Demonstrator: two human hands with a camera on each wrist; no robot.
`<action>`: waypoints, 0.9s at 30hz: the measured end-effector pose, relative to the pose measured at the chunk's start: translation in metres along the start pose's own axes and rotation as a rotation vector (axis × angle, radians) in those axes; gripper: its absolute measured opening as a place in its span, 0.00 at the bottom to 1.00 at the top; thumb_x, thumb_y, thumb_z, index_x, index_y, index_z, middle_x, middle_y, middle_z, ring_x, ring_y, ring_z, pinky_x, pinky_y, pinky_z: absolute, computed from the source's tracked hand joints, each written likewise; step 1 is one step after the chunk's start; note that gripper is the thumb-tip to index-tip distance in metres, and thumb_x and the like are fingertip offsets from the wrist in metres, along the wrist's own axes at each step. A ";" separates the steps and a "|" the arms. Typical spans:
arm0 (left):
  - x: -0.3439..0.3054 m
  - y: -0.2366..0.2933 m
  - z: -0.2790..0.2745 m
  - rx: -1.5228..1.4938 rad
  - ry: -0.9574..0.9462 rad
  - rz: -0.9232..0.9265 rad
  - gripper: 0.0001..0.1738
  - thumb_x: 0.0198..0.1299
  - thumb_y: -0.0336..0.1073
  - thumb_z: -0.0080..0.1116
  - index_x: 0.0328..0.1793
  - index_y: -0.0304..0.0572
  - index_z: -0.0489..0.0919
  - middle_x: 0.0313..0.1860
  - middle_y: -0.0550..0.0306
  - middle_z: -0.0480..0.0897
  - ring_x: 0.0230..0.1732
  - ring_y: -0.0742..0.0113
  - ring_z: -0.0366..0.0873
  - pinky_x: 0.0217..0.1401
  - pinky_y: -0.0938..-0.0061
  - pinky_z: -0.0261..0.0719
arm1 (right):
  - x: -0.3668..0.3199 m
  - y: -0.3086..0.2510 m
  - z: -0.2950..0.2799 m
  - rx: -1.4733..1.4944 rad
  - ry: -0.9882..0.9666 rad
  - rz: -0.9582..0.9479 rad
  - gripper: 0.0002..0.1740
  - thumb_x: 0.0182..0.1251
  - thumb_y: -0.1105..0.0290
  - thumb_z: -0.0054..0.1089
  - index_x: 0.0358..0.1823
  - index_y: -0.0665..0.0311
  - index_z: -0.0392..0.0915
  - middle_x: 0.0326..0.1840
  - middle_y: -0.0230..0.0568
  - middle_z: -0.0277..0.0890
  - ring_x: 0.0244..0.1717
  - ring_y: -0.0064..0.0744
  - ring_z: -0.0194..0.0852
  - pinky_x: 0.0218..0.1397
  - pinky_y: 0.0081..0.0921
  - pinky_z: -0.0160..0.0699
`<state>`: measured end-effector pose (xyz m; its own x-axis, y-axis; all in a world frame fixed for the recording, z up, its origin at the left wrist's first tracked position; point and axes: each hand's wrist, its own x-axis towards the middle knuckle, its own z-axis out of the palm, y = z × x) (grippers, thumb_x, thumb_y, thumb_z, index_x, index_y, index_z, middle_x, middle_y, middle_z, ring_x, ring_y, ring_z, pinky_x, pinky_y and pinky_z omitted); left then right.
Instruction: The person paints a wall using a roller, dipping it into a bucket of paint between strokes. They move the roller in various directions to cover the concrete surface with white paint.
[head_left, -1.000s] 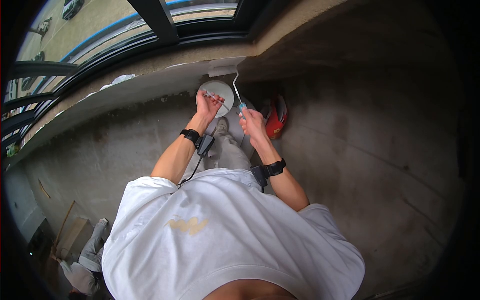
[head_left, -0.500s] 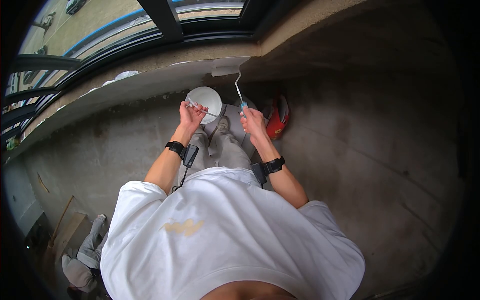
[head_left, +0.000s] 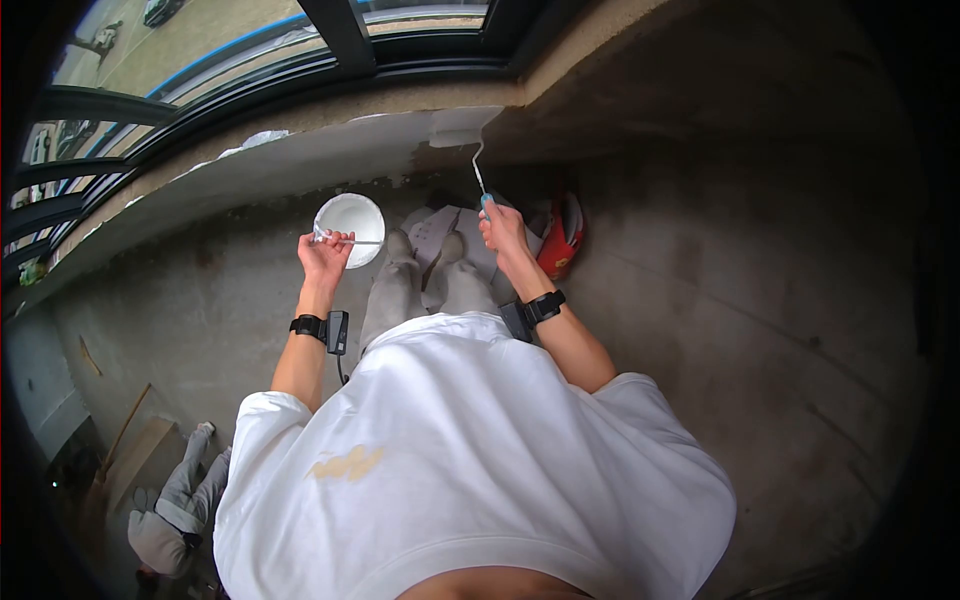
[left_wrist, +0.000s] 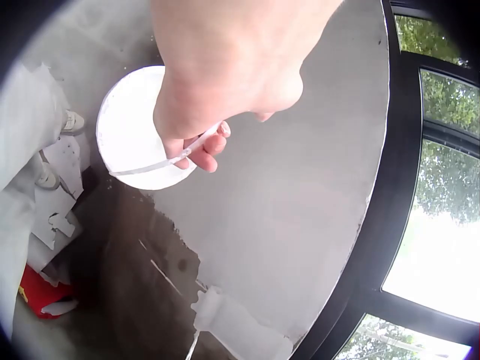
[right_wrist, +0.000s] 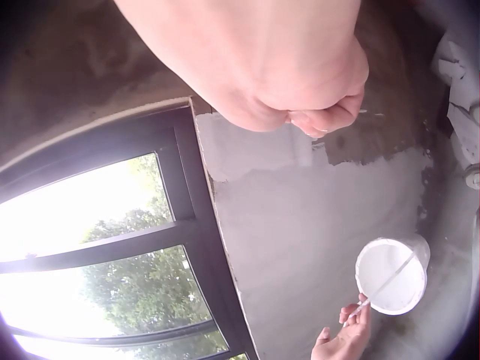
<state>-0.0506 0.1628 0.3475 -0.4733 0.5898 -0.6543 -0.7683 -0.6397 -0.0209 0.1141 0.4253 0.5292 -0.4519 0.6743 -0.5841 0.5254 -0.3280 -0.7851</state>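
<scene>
My left hand (head_left: pixel 325 255) has swung the bucket (head_left: pixel 350 215) out to the left, away from my shoes (head_left: pixel 400 241). It pinches the thin bail, and the bucket hangs over the concrete floor (head_left: pixel 700 300). My right hand (head_left: pixel 503 228) still grips the roller (head_left: pixel 462 128). The handle points up and away from me, and the sleeve lies crosswise on the half-painted wall (head_left: pixel 300 165) under the window (head_left: pixel 250 50).

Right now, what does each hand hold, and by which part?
Left hand: white bucket by its wire handle. Right hand: paint roller by its blue grip.
</scene>
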 end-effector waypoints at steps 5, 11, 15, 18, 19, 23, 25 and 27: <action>-0.014 0.025 -0.020 -0.100 -0.002 0.007 0.15 0.57 0.44 0.44 0.32 0.38 0.64 0.28 0.49 0.68 0.40 0.53 0.70 0.68 0.48 0.73 | -0.015 -0.012 0.011 0.004 0.055 -0.008 0.18 0.77 0.55 0.52 0.34 0.62 0.72 0.21 0.23 0.65 0.15 0.10 0.52 0.16 0.14 0.46; -0.026 0.046 -0.043 -0.183 0.107 0.096 0.17 0.56 0.45 0.47 0.35 0.36 0.65 0.32 0.47 0.70 0.42 0.51 0.70 0.70 0.47 0.71 | -0.009 -0.011 0.012 0.017 0.063 -0.004 0.18 0.78 0.56 0.51 0.34 0.62 0.72 0.21 0.24 0.65 0.15 0.11 0.52 0.16 0.15 0.47; -0.031 0.061 -0.068 -0.228 0.104 0.112 0.17 0.56 0.45 0.47 0.35 0.35 0.65 0.32 0.46 0.70 0.42 0.51 0.70 0.69 0.46 0.72 | -0.007 -0.008 0.015 0.007 0.080 -0.017 0.18 0.78 0.56 0.51 0.34 0.63 0.72 0.21 0.25 0.66 0.15 0.12 0.52 0.16 0.15 0.47; -0.032 0.067 -0.083 -0.211 0.114 0.139 0.18 0.56 0.46 0.47 0.35 0.35 0.65 0.34 0.45 0.71 0.43 0.51 0.71 0.69 0.46 0.72 | -0.001 -0.005 0.011 0.032 0.053 -0.014 0.18 0.77 0.56 0.52 0.34 0.63 0.72 0.21 0.26 0.66 0.15 0.12 0.52 0.16 0.15 0.47; -0.029 0.067 -0.088 -0.237 0.118 0.123 0.18 0.56 0.46 0.47 0.37 0.34 0.65 0.35 0.44 0.72 0.43 0.51 0.71 0.68 0.46 0.72 | -0.008 -0.013 0.012 0.015 0.078 -0.025 0.18 0.77 0.56 0.52 0.34 0.63 0.72 0.20 0.26 0.66 0.14 0.13 0.52 0.16 0.15 0.47; -0.038 0.077 -0.104 -0.255 0.183 0.167 0.20 0.56 0.46 0.47 0.41 0.33 0.65 0.36 0.44 0.73 0.43 0.51 0.72 0.68 0.45 0.72 | 0.000 -0.007 0.015 0.043 0.058 -0.007 0.19 0.77 0.56 0.52 0.33 0.63 0.72 0.20 0.26 0.66 0.14 0.13 0.52 0.16 0.15 0.47; -0.043 0.078 -0.108 -0.256 0.195 0.176 0.21 0.56 0.46 0.47 0.42 0.33 0.65 0.36 0.44 0.73 0.43 0.52 0.72 0.68 0.46 0.72 | 0.004 -0.005 0.014 0.049 0.055 -0.008 0.19 0.77 0.55 0.53 0.33 0.63 0.72 0.20 0.26 0.66 0.14 0.13 0.52 0.16 0.15 0.47; -0.046 0.078 -0.111 -0.259 0.202 0.180 0.21 0.56 0.46 0.47 0.43 0.32 0.65 0.36 0.44 0.73 0.43 0.52 0.73 0.69 0.46 0.72 | 0.008 -0.006 0.013 0.053 0.058 -0.014 0.19 0.77 0.55 0.53 0.33 0.63 0.72 0.20 0.26 0.66 0.14 0.13 0.52 0.15 0.15 0.47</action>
<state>-0.0410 0.0309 0.2916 -0.4762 0.3637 -0.8006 -0.5339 -0.8430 -0.0654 0.0983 0.4241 0.5263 -0.4157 0.7158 -0.5611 0.4795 -0.3517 -0.8039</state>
